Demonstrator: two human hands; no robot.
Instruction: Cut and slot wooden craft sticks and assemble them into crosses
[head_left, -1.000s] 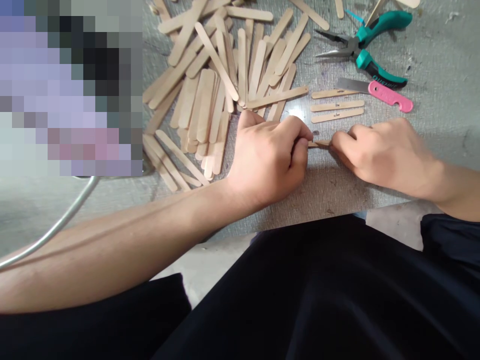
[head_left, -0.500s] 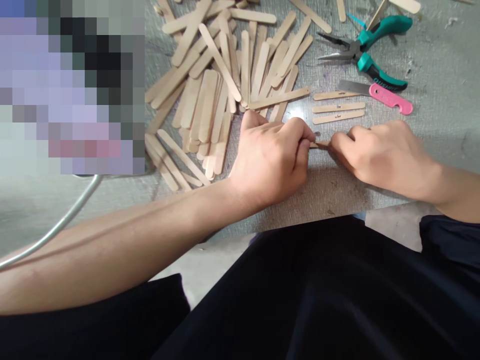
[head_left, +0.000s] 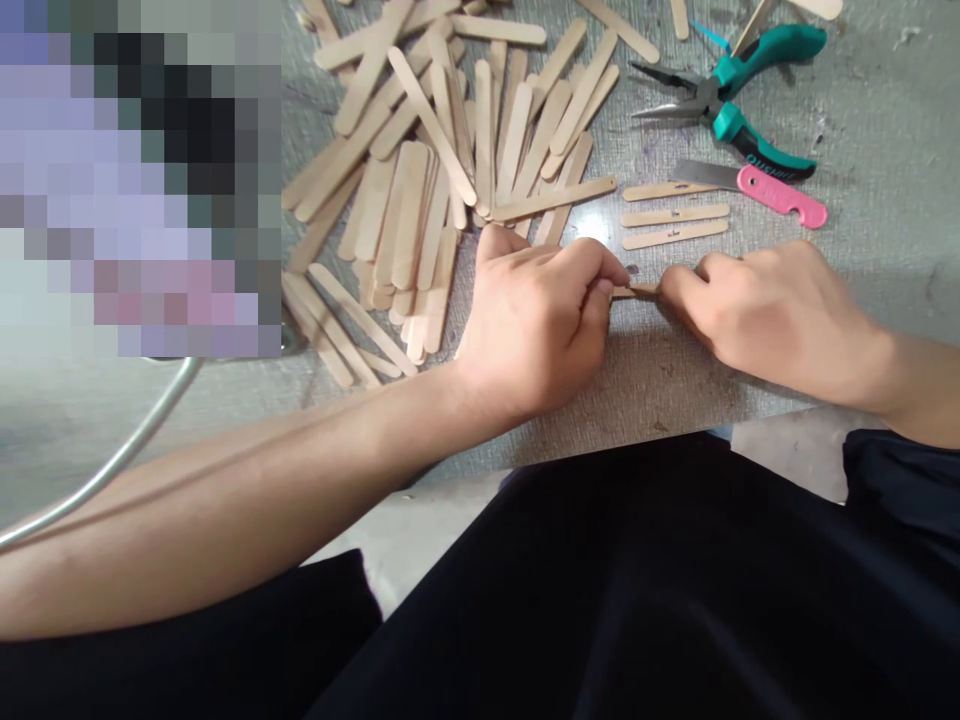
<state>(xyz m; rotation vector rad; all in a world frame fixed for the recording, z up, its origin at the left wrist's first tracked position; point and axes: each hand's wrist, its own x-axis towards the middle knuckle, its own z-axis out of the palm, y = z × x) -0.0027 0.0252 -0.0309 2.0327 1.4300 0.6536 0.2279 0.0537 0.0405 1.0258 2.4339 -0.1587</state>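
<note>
My left hand (head_left: 540,320) is closed, its thumb and forefinger pinching a wooden craft stick (head_left: 628,292) low over the table. On the other side, the curled fingers of my right hand (head_left: 772,315) grip the stick's right end. Only a short, thin, brownish length shows between the two hands; the rest is covered by my fingers. Just beyond it lie three craft sticks (head_left: 675,214) side by side, each with a small cut or slot near its middle. A folding knife with a pink handle (head_left: 784,196) rests against the farthest of them.
Loose craft sticks (head_left: 412,210) lie heaped beyond my left hand. Needle-nose pliers with teal handles (head_left: 780,45) lie open at the back right. A pale cable (head_left: 112,460) crosses over my left forearm. The grey table's near edge (head_left: 600,448) runs above my lap.
Both hands keep their grip in nearly the same place. My left thumb has shifted slightly left, and the visible bit of stick looks thinner and darker than a second ago.
</note>
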